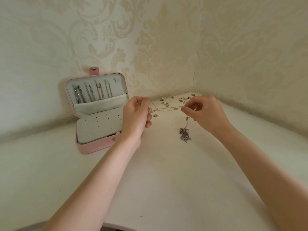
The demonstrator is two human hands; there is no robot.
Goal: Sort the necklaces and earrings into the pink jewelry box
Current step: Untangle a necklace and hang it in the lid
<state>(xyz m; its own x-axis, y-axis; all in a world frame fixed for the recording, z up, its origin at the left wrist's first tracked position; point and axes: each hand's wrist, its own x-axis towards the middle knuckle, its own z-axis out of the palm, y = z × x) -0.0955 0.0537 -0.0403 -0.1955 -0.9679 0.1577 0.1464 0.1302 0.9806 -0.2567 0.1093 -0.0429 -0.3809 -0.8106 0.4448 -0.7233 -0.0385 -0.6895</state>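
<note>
It looks like a home: damask wallpaper [158,39] meets in a corner behind a white surface [166,172].

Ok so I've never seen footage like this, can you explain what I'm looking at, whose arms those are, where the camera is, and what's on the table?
There is no machine here. The one picture comes from a wide-angle camera worn on a person's head, looking forward and down, so the two bare arms are that person's own.

The left hand and the right hand each pinch a thin chain necklace, stretched between them above a white table set in a wallpapered corner.

On the left stands an open pink jewelry box. Several necklaces already hang inside its lid; one hook on the right looks free. Its base shows a pale panel with small holes, none filled.

Small earrings lie scattered near the corner behind the hands. Another silver chain sits in a heap on the table under the right hand; whether it joins the held necklace is hard to tell.
</note>
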